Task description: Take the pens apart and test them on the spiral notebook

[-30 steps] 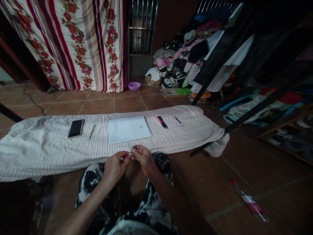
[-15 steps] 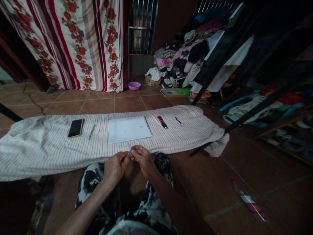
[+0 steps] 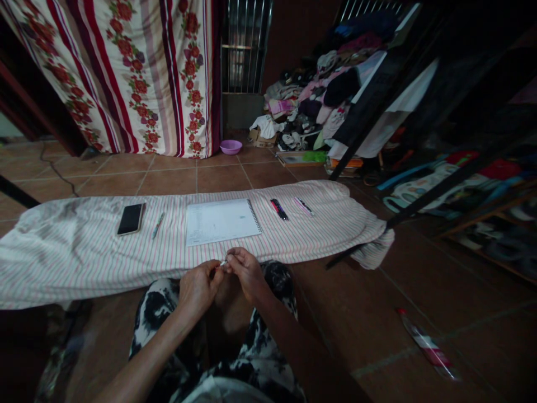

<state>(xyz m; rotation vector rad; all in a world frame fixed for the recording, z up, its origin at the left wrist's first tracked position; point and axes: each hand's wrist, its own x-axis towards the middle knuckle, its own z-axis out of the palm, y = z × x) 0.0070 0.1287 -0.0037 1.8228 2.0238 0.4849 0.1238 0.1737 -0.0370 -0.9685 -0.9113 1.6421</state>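
Both hands meet just in front of the near edge of the striped cloth [image 3: 96,263], above my knees. My left hand [image 3: 199,284] pinches a small whitish object [image 3: 222,263], too small to name. From the other side, my right hand [image 3: 244,271] has its fingertips closed on the same piece. Just beyond lies a spiral notebook [image 3: 222,222], open to a page with faint marks. To its left are a pen [image 3: 158,225] and a smartphone [image 3: 131,219] with a dark screen. On its right rest dark and red pens [image 3: 279,209] and a pink-and-white pen [image 3: 303,206].
A plastic bottle [image 3: 428,345] lies on the tiled floor at the right. Dark metal bars [image 3: 364,235] flank the cloth-covered surface. Behind it are a purple basin [image 3: 230,146], a floral curtain [image 3: 138,78] and a heap of clothes [image 3: 310,101].
My right fingertips have shifted up slightly, and more of the small whitish object shows between the hands. The things on the cloth stay where they were.
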